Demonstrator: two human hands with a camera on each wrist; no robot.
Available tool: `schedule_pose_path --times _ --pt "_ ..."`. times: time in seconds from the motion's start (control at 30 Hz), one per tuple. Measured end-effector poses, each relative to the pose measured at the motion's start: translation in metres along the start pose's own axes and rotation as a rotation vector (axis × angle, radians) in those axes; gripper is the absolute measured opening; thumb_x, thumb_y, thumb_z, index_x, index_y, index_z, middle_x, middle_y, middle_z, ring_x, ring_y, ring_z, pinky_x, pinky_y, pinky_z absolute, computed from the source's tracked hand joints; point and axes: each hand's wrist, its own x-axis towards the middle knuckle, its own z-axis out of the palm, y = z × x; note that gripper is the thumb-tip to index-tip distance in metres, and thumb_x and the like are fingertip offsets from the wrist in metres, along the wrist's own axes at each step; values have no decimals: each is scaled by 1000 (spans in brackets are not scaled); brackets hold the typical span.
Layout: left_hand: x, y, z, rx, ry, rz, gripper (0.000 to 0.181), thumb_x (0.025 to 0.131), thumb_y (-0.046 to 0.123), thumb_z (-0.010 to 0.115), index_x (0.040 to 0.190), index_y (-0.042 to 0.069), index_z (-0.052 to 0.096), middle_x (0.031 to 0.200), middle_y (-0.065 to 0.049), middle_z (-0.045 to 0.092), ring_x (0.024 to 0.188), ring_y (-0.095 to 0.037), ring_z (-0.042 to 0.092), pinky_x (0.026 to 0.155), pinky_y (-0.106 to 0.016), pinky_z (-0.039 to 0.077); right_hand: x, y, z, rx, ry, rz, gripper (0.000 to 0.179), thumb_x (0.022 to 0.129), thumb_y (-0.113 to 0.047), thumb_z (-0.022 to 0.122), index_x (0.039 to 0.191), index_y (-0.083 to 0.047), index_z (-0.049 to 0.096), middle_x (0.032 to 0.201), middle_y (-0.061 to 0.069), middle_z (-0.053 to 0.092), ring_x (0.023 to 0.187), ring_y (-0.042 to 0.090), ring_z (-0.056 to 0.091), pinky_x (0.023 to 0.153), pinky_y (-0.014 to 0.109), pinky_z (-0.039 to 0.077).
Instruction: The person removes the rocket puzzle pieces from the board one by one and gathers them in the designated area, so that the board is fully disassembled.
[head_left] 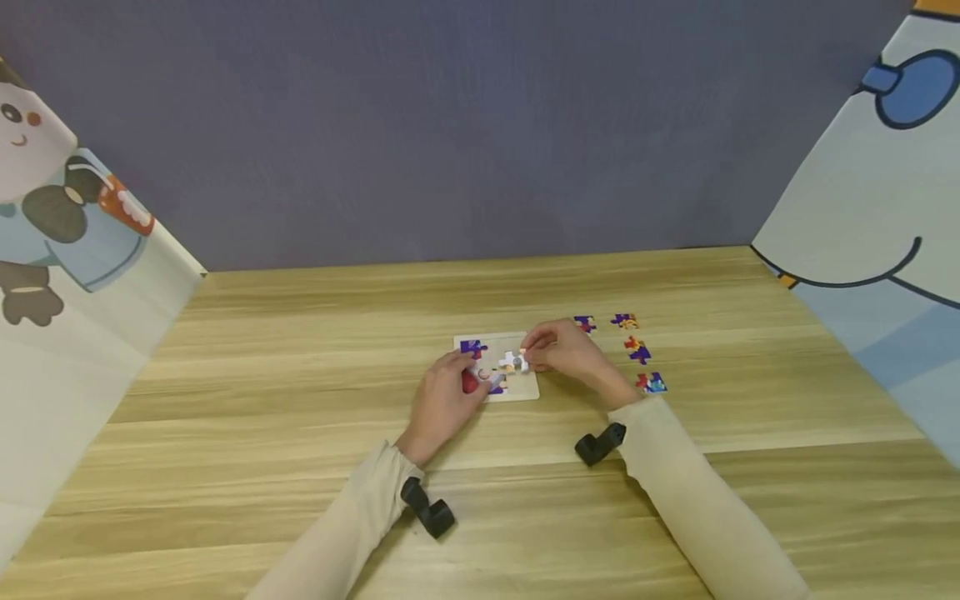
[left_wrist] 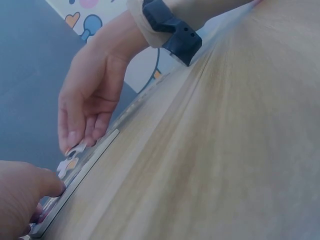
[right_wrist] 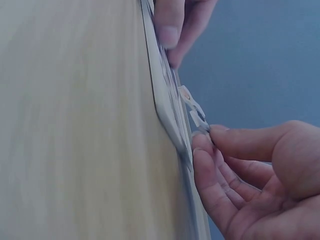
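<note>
My right hand (head_left: pixel 566 354) pinches a mostly white jigsaw puzzle piece (head_left: pixel 514 362) between thumb and fingertips. In the right wrist view that piece sticks out tilted from the fingertips, just over the puzzle board. The pale puzzle board (head_left: pixel 517 392) lies flat on the table, with a purple piece (head_left: pixel 472 347) at its far left corner and others in its left and near part. My left hand (head_left: pixel 446 396) rests across the board's left side, thumb and fingertips touching the pieces there and partly hiding them. Both hands (left_wrist: pixel 92 100) show in the left wrist view.
Right of the board lie several loose puzzle pieces: one (head_left: pixel 585 323) close behind my right hand, another (head_left: pixel 624 321) at the far right, then a red and purple one (head_left: pixel 637 350) and a blue and red one (head_left: pixel 651 382). A dark grey panel (head_left: pixel 450 133) stands behind the table.
</note>
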Motion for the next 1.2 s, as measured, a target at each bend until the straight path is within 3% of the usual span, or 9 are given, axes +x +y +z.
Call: schedule_pose_path --times 0.47,0.9,1.2 --pt "-2 -1 -1 5 -5 -15 37 77 23 76 103 -2 70 116 -20 66 111 -34 61 97 -42 50 -10 10 -24 -65 27 -27 19 85 2 62 103 11 62 89 16 65 70 11 61 66 24 57" --pt "-3 0 -2 3 3 -5 37 77 23 76 103 -3 70 115 -20 66 111 -34 61 97 -41 50 -19 19 -42 -90 59 -3 20 86 3 62 103 13 61 93 19 65 71 9 62 67 23 57" --pt "-2 0 -2 4 -12 -13 38 78 23 76 105 -2 69 116 -21 65 112 -34 61 98 -41 49 -26 27 -62 -163 55 44 23 88 -3 63 107 10 61 106 23 63 78 12 63 71 25 58"
